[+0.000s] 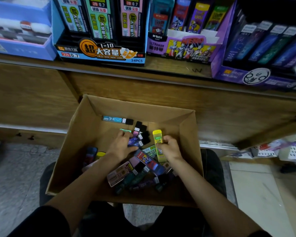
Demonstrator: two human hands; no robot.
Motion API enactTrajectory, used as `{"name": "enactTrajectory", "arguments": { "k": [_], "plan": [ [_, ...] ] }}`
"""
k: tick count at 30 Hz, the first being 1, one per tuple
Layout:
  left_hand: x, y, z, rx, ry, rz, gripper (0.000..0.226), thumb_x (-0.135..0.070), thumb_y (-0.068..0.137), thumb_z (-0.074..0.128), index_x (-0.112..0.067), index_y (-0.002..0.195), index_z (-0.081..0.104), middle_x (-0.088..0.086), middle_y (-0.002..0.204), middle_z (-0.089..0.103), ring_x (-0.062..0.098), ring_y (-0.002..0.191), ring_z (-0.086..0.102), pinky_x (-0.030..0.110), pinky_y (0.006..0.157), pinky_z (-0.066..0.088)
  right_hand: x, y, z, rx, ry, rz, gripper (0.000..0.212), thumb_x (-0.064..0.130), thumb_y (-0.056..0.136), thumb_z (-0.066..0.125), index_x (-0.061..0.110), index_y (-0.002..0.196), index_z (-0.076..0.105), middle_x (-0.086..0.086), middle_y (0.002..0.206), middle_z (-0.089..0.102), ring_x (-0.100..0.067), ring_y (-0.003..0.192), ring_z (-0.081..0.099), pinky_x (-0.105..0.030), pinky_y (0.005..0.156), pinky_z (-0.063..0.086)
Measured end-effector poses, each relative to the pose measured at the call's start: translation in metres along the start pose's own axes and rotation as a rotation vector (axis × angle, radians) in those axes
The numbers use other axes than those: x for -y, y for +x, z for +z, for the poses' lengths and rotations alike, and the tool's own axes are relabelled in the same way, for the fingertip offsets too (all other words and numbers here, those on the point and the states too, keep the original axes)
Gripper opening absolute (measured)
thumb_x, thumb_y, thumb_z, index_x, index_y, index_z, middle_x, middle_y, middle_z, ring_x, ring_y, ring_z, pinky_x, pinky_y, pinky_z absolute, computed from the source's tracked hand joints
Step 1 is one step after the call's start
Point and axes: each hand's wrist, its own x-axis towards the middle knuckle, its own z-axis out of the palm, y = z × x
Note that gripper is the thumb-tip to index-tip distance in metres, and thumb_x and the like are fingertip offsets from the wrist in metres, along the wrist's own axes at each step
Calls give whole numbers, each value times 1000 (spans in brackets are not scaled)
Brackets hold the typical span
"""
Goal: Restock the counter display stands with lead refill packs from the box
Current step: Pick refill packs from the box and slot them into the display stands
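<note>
Yellow lead refill pack (158,145), likely light, stiff, slick, gripped mid-length by right hand (171,148); left hand (121,146) among loose packs (143,168), grasp unclear.

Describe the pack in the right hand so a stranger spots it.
Find the cardboard box below the counter. On its right, the right hand grips one raised pack. It is bright yellow with a yellow cap; the left hand's purple packs have black caps.

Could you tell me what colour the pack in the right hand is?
Yellow pack, seen best in the head view.
</note>
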Motion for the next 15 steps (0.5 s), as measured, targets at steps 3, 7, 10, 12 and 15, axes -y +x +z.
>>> {"name": "enactTrajectory", "arguments": {
  "k": [3,7,10,12,15],
  "plan": [
    [-2,5,0,89,36,-28,53,-34,81,70,-9,122,48,12,123,41,24,109,47,32,91,39,1,-10,-7,115,-53,-57,14,6,82,64,19,81,58,-2,82,63,-19,80,60,-31,70,46],
    [-8,8,-2,193,213,-38,48,-40,82,67,-5,112,54,14,118,44,27,108,48,37,93,42,3,-26,-11,161,-23,-96,17,7,84,64,23,80,60,4,79,63,-12,76,60,-25,69,47],
    [-11,4,1,197,247,-50,44,-39,85,64,-7,114,56,14,119,45,27,108,48,37,93,43,5,-36,-14,142,93,-54,12,4,84,63,16,86,63,4,76,62,-6,68,58,-11,53,43],
    [-11,0,4,171,203,-46,42,-37,86,63,-7,115,56,14,121,47,26,111,48,36,94,43,6,-42,-16,112,154,-15,11,0,85,62,9,93,64,-3,83,64,-13,74,59,-18,60,47],
    [-8,-8,6,144,119,-48,40,-32,88,62,-7,119,57,14,125,50,27,115,48,37,97,42,8,-50,-21,79,261,41,14,-2,85,61,11,90,63,-11,94,65,-25,90,62,-36,83,49]
  ]
}}
